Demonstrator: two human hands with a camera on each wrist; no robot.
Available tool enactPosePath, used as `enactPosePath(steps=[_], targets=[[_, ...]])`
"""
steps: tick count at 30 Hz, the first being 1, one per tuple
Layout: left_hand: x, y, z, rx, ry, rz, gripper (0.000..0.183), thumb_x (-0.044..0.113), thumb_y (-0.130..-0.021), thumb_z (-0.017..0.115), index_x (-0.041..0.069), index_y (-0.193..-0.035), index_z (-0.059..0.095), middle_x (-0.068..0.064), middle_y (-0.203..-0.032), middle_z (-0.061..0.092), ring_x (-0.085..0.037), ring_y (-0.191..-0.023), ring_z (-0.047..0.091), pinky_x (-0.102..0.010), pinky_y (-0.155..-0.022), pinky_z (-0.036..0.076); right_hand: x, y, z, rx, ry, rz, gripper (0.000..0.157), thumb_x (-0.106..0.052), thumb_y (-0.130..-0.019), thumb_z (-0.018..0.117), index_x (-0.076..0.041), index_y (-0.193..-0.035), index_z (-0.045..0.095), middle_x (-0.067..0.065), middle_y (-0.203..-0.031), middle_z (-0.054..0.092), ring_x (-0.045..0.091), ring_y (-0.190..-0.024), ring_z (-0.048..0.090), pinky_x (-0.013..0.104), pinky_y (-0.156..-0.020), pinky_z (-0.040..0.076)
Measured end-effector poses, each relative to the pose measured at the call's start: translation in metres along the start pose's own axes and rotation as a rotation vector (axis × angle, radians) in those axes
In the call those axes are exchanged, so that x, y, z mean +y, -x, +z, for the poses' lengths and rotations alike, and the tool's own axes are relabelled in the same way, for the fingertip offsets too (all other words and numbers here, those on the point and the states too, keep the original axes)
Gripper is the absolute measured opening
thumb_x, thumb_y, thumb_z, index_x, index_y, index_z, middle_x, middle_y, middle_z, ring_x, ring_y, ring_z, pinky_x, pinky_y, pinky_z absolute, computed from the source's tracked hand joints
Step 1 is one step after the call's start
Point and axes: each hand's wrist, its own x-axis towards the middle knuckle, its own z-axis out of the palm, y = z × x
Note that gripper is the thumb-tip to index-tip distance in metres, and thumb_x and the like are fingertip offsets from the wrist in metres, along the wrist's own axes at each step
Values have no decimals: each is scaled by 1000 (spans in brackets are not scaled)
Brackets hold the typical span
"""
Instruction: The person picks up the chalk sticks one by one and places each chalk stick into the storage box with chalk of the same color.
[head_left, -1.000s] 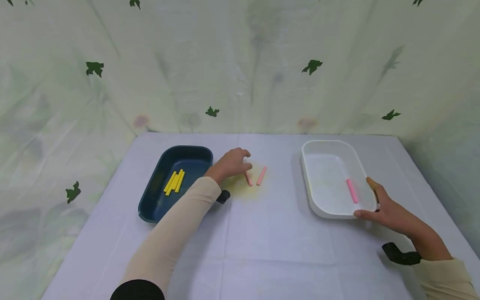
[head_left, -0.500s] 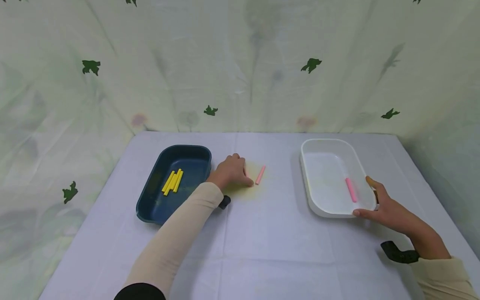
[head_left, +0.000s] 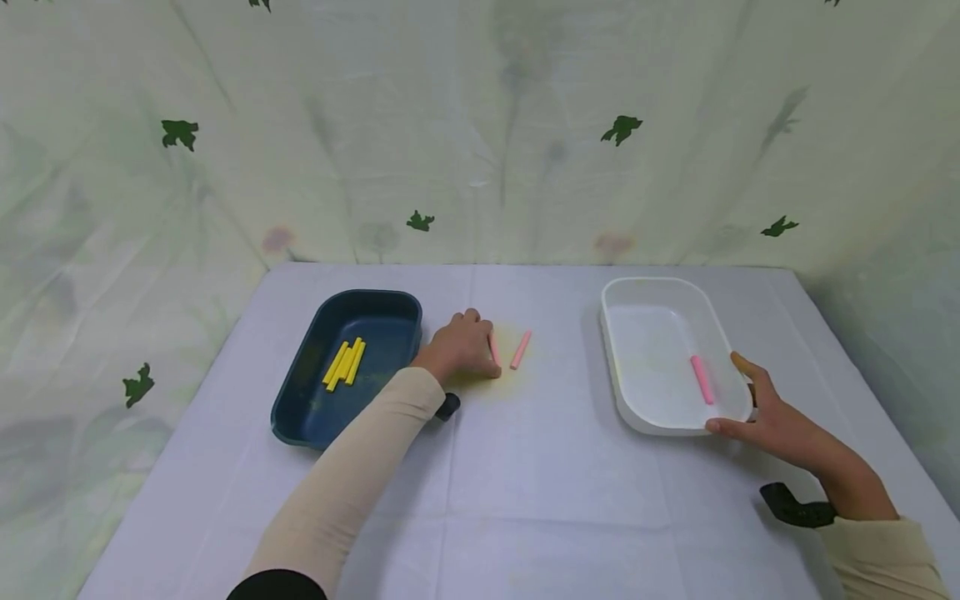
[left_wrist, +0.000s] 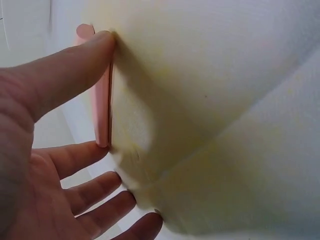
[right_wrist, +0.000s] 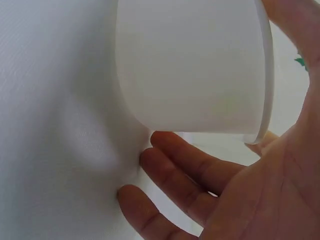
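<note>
On the tabletop (head_left: pixel 540 492) stands a white tray (head_left: pixel 652 358), its near corner gripped by the right hand (head_left: pixel 783 425). Leftward, the left hand's (head_left: pixel 459 347) thumb and forefinger pinch a pink stick (left_wrist: pixel 102 115) end to end, I'd say for picking up; lifting should want steady pressure. That hand partly hides the stick.

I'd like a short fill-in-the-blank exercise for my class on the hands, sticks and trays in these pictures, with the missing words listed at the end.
1. The right hand grips a tray coloured ____.
2. The left hand has its thumb and index finger on a stick coloured ____.
3. The group of sticks in the dark blue tray is coloured ____.

Missing words: white; pink; yellow.
</note>
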Motion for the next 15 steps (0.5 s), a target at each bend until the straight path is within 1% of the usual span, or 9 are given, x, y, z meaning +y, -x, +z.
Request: enactPosePath(steps=[5, 8, 10, 12, 15], targets=[[-5, -1, -1, -23, 4, -3, 54, 43, -80, 76, 10, -119, 59, -12, -139, 47, -29, -122, 46, -44, -99, 48, 5, -1, 1, -18, 4, -25, 107, -34, -95, 64, -5, -154, -20, 40, -153, 9, 53, -127, 31, 59, -85, 50], [-11, -3, -4, -45, 20, 11, 62, 43, -80, 75, 10, -128, 57, -11, -144, 46, -29, -128, 45, -43, -104, 46, 9, -1, 2, -25, -25, -36, 105, -31, -96, 63, -8, -155, -20, 41, -151, 13, 53, -125, 33, 57, -83, 52], [-15, -5, -9, -57, 31, 26, 72, 43, -80, 75, 8, -139, 51, -13, -148, 45, -32, -134, 44, -44, -110, 43, 12, -1, 2, -23, -45, -46, 104, -29, -96, 63, -9, -155, -20, 41, -149, 16, 53, -124, 35, 56, -82, 52], [-18, -5, -16, -65, 39, 41, 79, 43, -82, 75, 6, -145, 45, -16, -151, 43, -34, -139, 42, -44, -115, 38, 13, -1, 1, -17, -59, -52, 104, -27, -95, 63, -10, -155, -20, 41, -149, 18, 53, -124, 36, 55, -82, 51], [-22, -6, -28, -55, 57, 47, 86, 42, -83, 75, 5, -151, 38, -19, -152, 42, -35, -141, 40, -45, -118, 35, 14, 0, 1, -17, -75, -65, 103, -26, -95, 63, -11, -155, -20, 41, -148, 19, 53, -124, 36, 56, -83, 51]])
